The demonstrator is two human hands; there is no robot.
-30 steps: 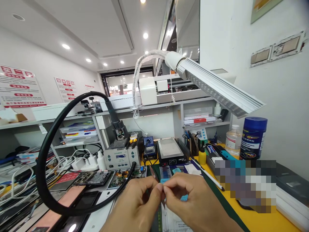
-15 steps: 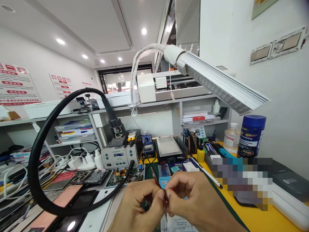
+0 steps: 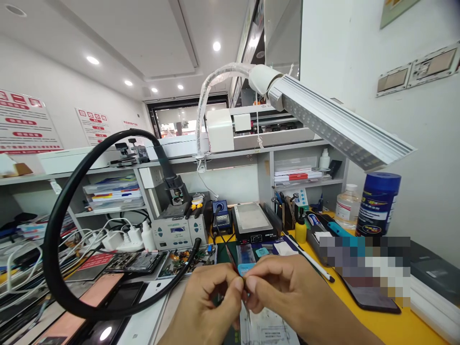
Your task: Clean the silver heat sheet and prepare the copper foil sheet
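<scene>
My left hand (image 3: pixel 212 297) and my right hand (image 3: pixel 280 287) meet low in the middle, thumbs and forefingers pinched together. A tiny dark piece shows between their fingertips, too small and covered to name. Beside my left forefinger, a slim dark-reddish pointed tool (image 3: pixel 230 253) slants up; I cannot tell whether my left hand holds it. A thin shiny tip (image 3: pixel 247 314) shows below the fingers. Just beyond the hands lies a light-blue item (image 3: pixel 246 269). Under them is a whitish printed sheet or packet (image 3: pixel 269 330), partly hidden by the hands.
A black flexible hose (image 3: pixel 53 268) loops across the left side, above phones and a tray of circuit boards (image 3: pixel 187 258). Behind stand a rework station (image 3: pixel 176 232), a soldering iron stand (image 3: pixel 222 218) and a heating plate (image 3: pixel 253 218). A lamp (image 3: pixel 341 120) overhangs bottles at right.
The view has shifted slightly, so surroundings sit a little farther right. Both hands remain pinched together, with only small movements of the fingertips.
</scene>
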